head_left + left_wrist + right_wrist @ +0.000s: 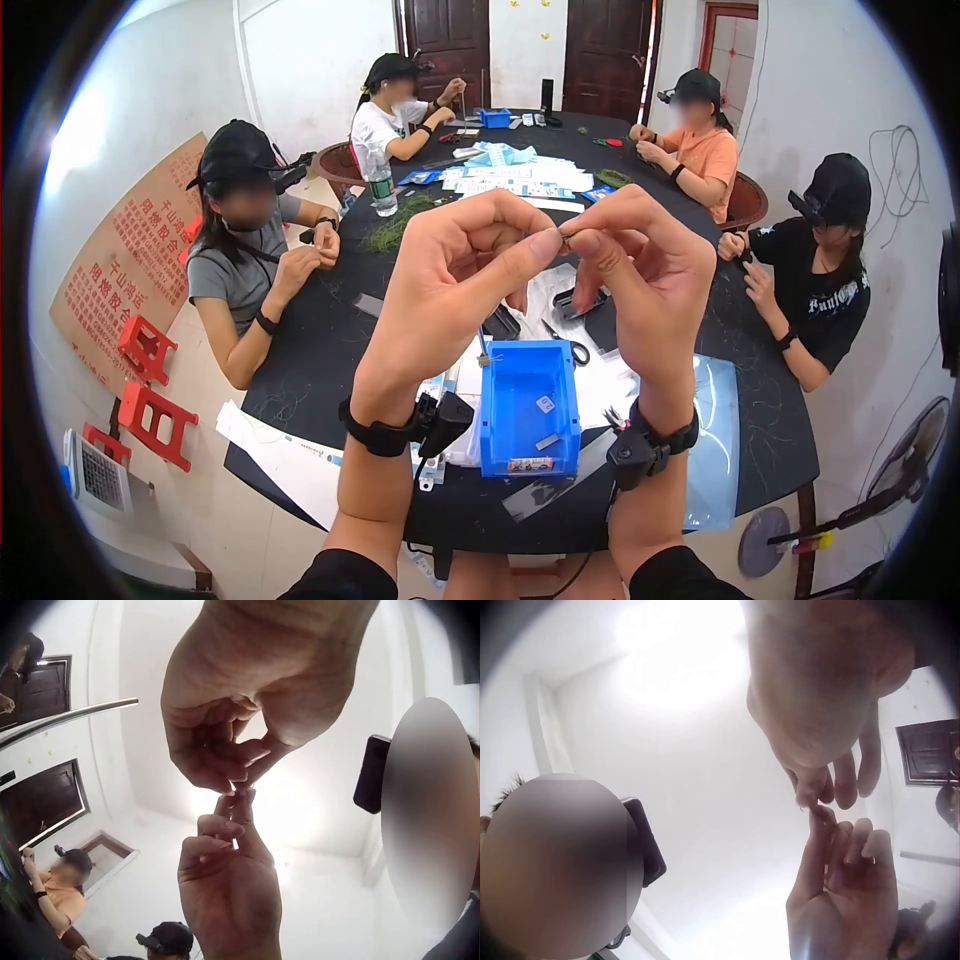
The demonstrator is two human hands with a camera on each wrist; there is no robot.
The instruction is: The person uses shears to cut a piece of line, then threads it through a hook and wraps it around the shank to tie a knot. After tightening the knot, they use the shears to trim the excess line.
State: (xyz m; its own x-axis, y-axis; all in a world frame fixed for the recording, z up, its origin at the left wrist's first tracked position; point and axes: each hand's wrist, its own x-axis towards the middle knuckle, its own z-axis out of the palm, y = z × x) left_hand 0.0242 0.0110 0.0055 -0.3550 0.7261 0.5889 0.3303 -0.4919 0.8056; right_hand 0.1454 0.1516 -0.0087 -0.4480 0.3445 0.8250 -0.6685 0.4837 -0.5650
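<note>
Pinching a tiny dark piece (pixel 564 237) between thumb and index fingertips, your left hand (pixel 440 280) and right hand (pixel 655 275) meet at the frame's upper centre, above the blue bin (pixel 520 385). Fine fingertip manipulation appears in hand; the next move likely calls for steady, light pressure.

Head camera looks forward, down across table (pixel 770 430), left hand (pixel 430 290) and right hand (pixel 660 280) near. Wrist cameras, close below, face up to ceiling (pixel 675 750); both catch meeting fingertips (pixel 245 806).

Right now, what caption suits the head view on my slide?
Left hand and right hand pinch something tiny over a black table with a blue bin.
</note>
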